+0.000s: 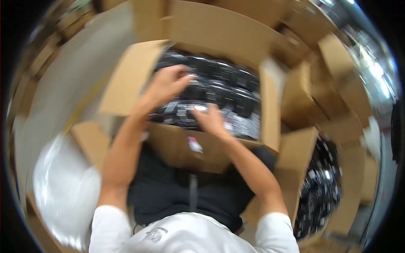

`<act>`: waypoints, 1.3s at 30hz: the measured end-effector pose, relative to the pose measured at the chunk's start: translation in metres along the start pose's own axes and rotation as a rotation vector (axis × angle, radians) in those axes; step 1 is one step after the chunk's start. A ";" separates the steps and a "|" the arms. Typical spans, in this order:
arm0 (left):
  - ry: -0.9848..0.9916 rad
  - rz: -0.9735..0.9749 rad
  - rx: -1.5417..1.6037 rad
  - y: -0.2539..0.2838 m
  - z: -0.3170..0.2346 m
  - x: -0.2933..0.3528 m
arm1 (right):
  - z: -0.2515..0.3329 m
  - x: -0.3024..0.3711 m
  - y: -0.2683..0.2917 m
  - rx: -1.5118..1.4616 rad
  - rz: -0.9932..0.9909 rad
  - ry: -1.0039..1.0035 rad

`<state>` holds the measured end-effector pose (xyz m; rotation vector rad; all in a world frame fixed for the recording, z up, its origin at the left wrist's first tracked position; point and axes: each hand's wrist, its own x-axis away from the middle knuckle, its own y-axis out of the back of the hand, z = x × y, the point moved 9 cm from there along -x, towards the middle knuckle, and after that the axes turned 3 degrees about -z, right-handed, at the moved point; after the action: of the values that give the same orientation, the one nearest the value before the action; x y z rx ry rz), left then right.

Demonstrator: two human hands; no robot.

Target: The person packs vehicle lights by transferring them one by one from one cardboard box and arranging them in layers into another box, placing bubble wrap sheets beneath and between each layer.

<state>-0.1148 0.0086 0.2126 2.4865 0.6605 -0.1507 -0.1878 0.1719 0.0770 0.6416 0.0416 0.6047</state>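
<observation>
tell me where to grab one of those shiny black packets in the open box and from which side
Judging from a blurred picture: take a black packet by a free edge, from above. The cardboard box opens upward, and the packets lie flat and packed together, so only their tops are exposed.

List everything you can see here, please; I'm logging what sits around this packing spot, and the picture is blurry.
open cardboard box: one, brown, centre, in front of the person, flaps up
small packaged items: many, black and shiny, filling that box; too blurred to count
second open box: one, brown, lower right, also holding dark packaged items
other cardboard boxes: several, brown, stacked at right and top
white bag-like bundle: one, white, lower left; blurred
floor: grey, upper left
left hand: in the centre box, on the black items
right hand: in the same box, near its front wall
</observation>
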 end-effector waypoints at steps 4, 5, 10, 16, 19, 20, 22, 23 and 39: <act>-0.077 0.559 -0.420 -0.047 0.020 0.035 | 0.026 0.006 -0.011 0.325 -0.075 0.152; -0.196 0.521 -0.608 -0.063 0.018 0.044 | 0.017 0.007 -0.001 0.331 -0.101 0.222; -0.156 0.608 -0.688 -0.086 0.026 0.033 | 0.040 0.069 0.125 0.331 -0.113 0.375; -0.229 0.502 -0.610 -0.083 -0.027 0.041 | -0.023 0.159 0.425 0.912 -0.968 0.188; -0.296 0.475 -0.612 -0.080 -0.032 0.047 | -0.150 0.207 0.512 0.985 -1.123 -0.351; -0.345 0.488 -0.573 -0.090 -0.039 0.044 | -0.207 0.233 0.536 0.736 -1.033 -0.482; -0.458 0.447 -0.523 -0.099 -0.049 0.037 | -0.266 0.266 0.522 0.607 -1.043 -0.589; -0.393 0.496 -0.526 -0.109 -0.053 0.025 | -0.277 0.293 0.536 0.558 -1.099 -0.555; -0.489 0.426 0.271 -0.123 -0.125 0.023 | 0.055 0.111 0.278 -0.226 0.111 0.314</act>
<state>-0.1585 0.1759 0.2519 2.6284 -0.1008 -0.6929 -0.2273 0.3783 0.2971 0.3274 0.2293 0.8013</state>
